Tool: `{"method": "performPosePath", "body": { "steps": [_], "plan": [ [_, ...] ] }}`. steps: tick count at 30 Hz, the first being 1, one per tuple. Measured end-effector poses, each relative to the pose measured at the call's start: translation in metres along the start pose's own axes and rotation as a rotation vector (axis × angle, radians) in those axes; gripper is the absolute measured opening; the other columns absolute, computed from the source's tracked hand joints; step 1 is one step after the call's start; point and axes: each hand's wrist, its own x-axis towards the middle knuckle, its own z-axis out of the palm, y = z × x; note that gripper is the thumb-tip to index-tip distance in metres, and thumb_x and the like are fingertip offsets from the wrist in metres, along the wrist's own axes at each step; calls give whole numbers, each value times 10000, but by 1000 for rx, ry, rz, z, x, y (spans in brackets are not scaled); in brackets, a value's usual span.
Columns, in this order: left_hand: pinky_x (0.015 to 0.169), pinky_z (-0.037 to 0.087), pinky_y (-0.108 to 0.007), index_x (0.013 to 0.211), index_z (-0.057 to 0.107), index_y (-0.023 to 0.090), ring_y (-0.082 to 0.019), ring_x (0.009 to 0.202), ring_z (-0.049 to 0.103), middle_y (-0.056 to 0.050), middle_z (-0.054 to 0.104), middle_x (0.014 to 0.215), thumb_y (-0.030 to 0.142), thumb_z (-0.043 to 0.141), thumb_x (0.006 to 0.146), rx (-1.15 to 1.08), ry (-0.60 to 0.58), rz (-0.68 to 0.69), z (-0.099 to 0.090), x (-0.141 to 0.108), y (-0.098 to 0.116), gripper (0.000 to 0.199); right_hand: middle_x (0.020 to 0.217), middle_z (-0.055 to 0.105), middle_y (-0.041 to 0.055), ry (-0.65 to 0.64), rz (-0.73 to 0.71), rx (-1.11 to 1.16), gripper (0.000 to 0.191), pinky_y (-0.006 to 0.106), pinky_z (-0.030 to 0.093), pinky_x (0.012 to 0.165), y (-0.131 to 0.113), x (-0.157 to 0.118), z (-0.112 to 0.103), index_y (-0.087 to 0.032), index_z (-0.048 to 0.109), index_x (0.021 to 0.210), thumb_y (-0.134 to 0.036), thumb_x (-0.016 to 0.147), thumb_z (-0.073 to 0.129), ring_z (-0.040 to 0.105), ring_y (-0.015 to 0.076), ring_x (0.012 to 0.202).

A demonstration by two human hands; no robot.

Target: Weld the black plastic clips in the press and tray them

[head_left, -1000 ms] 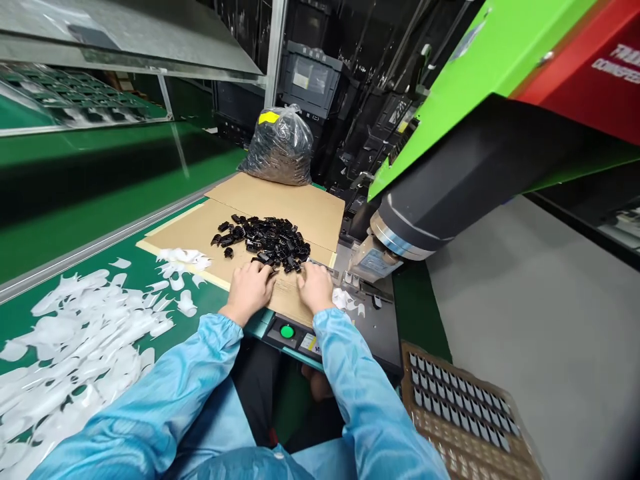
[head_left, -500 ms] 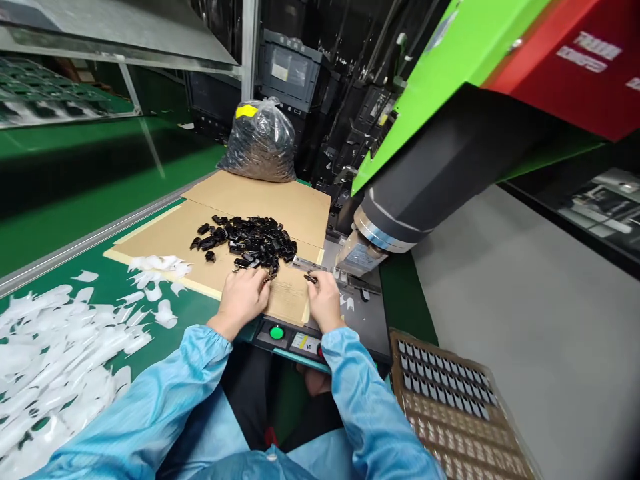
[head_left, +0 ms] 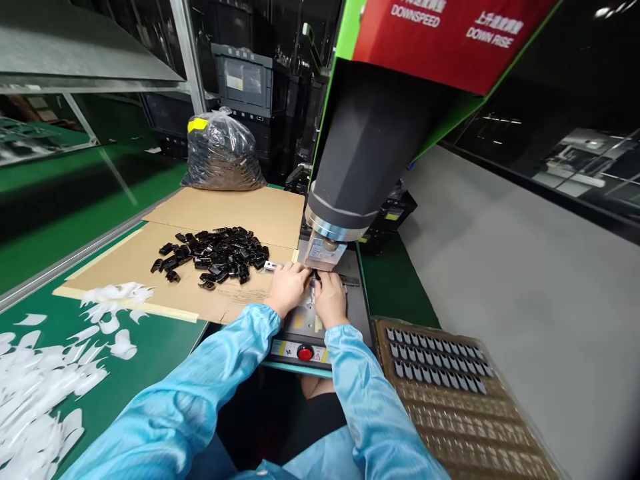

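My left hand [head_left: 290,288] and my right hand [head_left: 330,298] meet at the metal fixture just below the press head [head_left: 325,253]. A small black plastic part [head_left: 316,274] shows between the fingertips, pinched by my right hand. The left fingers are closed and bent down by the fixture; what they hold, if anything, is hidden. To the left, a heap of the same black plastic parts [head_left: 220,253] lies on a cardboard sheet [head_left: 270,220].
White film pieces [head_left: 40,380] cover the green table at left. A tied plastic bag [head_left: 225,153] stands behind the cardboard. A red button [head_left: 305,353] is on the machine's front edge. At right lies a tray [head_left: 435,413] with rows of grey pieces.
Both hands have moved from the cardboard's front edge to the fixture under the press head, and are now close together. My view has turned rightward.
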Motion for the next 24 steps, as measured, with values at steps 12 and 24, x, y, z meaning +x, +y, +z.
{"method": "performPosePath", "body": {
  "steps": [12, 24],
  "plan": [
    [1144, 425, -519, 1524, 534, 203, -360, 1338, 559, -189, 585, 1465, 441, 593, 1006, -175, -89, -17, -16, -18, -12, 574, 1392, 577, 146, -80, 21, 12, 510, 457, 474, 1111, 3, -16, -34, -217, 563, 1494, -238, 984, 578, 533, 305, 1277],
    [1366, 166, -584, 1670, 399, 337, -388, 1671, 158, -94, 203, 1804, 324, 845, 736, -226, -391, 5, -13, -142, -96, 1036, 1708, 432, 40, -445, -61, -210, 855, 597, 257, 1291, 100, -138, -108, -386, 397, 1649, -230, 857, 677, 289, 324, 1628]
  ]
}}
